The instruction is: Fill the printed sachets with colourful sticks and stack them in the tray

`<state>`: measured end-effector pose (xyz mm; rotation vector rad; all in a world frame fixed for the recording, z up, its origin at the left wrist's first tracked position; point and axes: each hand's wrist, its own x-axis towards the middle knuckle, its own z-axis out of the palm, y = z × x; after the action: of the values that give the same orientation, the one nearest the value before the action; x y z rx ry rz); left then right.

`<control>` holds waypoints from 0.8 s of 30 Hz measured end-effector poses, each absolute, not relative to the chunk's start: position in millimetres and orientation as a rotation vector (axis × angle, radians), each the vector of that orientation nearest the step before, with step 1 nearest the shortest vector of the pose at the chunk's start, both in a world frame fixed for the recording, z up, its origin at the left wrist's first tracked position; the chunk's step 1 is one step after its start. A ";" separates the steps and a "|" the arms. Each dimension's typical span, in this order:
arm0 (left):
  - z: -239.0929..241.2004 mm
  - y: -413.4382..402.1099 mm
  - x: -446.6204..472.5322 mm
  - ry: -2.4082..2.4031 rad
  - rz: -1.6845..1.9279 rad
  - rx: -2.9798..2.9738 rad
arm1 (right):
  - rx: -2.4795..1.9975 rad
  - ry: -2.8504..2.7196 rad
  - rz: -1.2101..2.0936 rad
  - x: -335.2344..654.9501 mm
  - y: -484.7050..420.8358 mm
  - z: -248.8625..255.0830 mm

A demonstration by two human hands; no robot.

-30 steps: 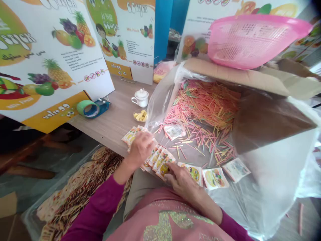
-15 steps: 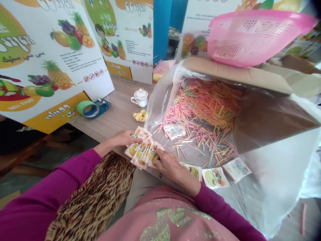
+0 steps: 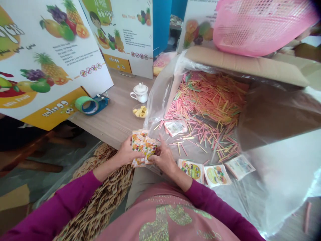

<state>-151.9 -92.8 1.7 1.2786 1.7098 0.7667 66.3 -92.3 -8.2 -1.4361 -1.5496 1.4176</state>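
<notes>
My left hand (image 3: pixel 126 152) and my right hand (image 3: pixel 164 157) together grip a gathered stack of small printed packets (image 3: pixel 142 145), lifted just above the near edge of the wooden table (image 3: pixel 114 117). Fingers of both hands curl round the stack's sides. To the right of my right hand, three more packets (image 3: pixel 215 174) lie flat on a clear plastic sheet (image 3: pixel 271 180). One further packet (image 3: pixel 175 127) rests among the coloured sticks (image 3: pixel 210 103) that spill from the tipped cardboard box (image 3: pixel 265 113).
A green tape dispenser (image 3: pixel 89 104), a white lidded cup (image 3: pixel 140 92) and a small dish of yellow pieces (image 3: pixel 139 110) stand on the table. Printed fruit cartons (image 3: pixel 47 60) stand at the left and back. A pink basket (image 3: pixel 260 25) tops the box. A tub of sticks (image 3: pixel 100 201) sits below left.
The fanned-out packets have been drawn together into one stack between both hands and lifted off the table. My left hand came in from the left side.
</notes>
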 end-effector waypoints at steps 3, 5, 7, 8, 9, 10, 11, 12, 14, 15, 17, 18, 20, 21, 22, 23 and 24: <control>-7.5 -119.2 -147.6 1.689 0.998 1.157 | -1.380 -1.263 1.642 67.4 -91.5 -15.7; -8.2 -136.3 -140.9 1.679 1.120 1.081 | -1.219 -1.127 1.858 68.9 -90.8 -16.3; -1.9 -149.1 -133.0 1.640 1.211 1.040 | -0.985 -1.091 2.072 72.0 -88.7 -9.0; 4.4 -153.0 -129.6 1.613 1.245 1.046 | -0.880 -1.124 2.141 74.2 -86.6 -1.1; 12.6 -155.1 -127.1 1.587 1.275 1.076 | -0.801 -1.185 2.161 76.8 -83.6 9.9; 22.4 -155.2 -125.8 1.567 1.306 1.135 | -0.747 -1.274 2.128 79.6 -79.7 23.7; 33.5 -153.5 -125.8 1.555 1.339 1.222 | -0.716 -1.369 2.041 82.5 -75.1 39.5; 44.9 -150.0 -127.3 1.556 1.385 1.334 | -0.690 -1.469 1.902 85.3 -70.1 56.2; 65.4 -138.9 -133.4 1.547 1.464 1.599 | -0.599 -1.654 1.629 90.4 -60.8 85.9; 72.6 -131.8 -137.5 1.526 1.490 1.708 | -0.555 -1.692 1.562 92.6 -57.0 95.5; 77.2 -116.1 -146.1 1.420 1.430 1.838 | -0.562 -1.759 1.478 96.6 -51.1 97.9; 73.7 -108.0 -150.0 1.350 1.336 1.855 | -0.605 -1.795 1.457 98.4 -48.5 89.9; 56.6 -93.3 -156.1 1.265 1.102 1.830 | -0.720 -1.904 1.422 102.0 -42.6 59.2; 44.7 -87.2 -158.2 1.262 0.986 1.820 | -0.775 -1.962 1.444 103.7 -39.3 39.9; 32.2 -82.5 -159.8 1.298 0.900 1.823 | -0.822 -2.050 1.453 105.3 -35.9 20.7; 20.4 -79.2 -161.0 1.344 0.833 1.851 | -0.858 -2.146 1.416 106.9 -32.6 3.4; 10.3 -77.3 -161.9 1.384 0.793 1.890 | -0.870 -2.202 1.371 108.3 -29.9 -10.6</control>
<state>-161.9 -77.3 10.3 1.8902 1.3838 0.7933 108.3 -29.9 -10.6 -0.8698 -2.2018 1.3712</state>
